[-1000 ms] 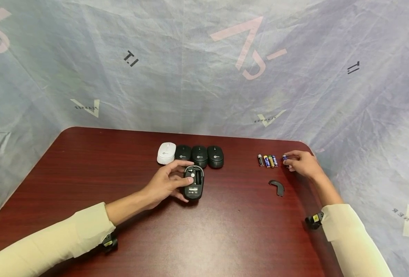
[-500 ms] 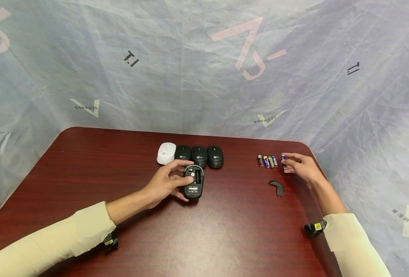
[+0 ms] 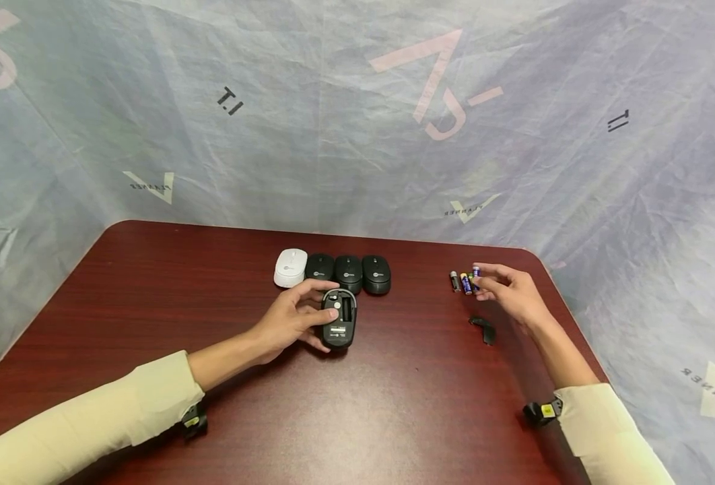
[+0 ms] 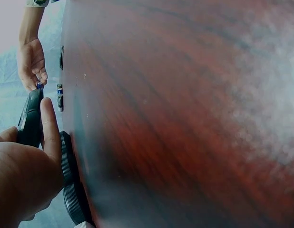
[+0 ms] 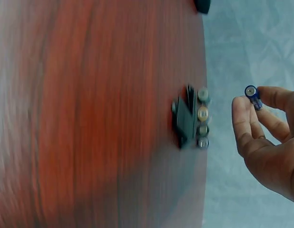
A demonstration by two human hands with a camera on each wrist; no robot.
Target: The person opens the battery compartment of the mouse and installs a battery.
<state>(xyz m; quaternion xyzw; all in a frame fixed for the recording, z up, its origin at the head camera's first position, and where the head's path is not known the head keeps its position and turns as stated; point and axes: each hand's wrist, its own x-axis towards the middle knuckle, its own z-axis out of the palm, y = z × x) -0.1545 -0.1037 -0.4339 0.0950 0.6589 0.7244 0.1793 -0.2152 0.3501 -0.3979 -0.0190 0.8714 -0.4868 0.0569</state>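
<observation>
The right hand (image 5: 268, 135) has its fingers clamped on a battery (image 5: 251, 92), above the counter (image 3: 394, 404) near the battery row (image 5: 203, 114); the left hand (image 3: 287, 318) clamps its fingers on the mouse (image 3: 338, 337), slot (image 3: 348, 309) bare. A slack pinch could drop the battery, letting it roll; a low pass could scatter the row

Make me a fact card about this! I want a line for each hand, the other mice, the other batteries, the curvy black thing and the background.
Left hand: holds a black mouse, underside showing
Battery slot: uncovered, looks empty
Right hand: pinches a blue battery
Other mice: white mouse, then three black mice, in a row
Other batteries: four batteries in a row
Curved black piece: on the dark red table
Background: pale printed cloth
</observation>
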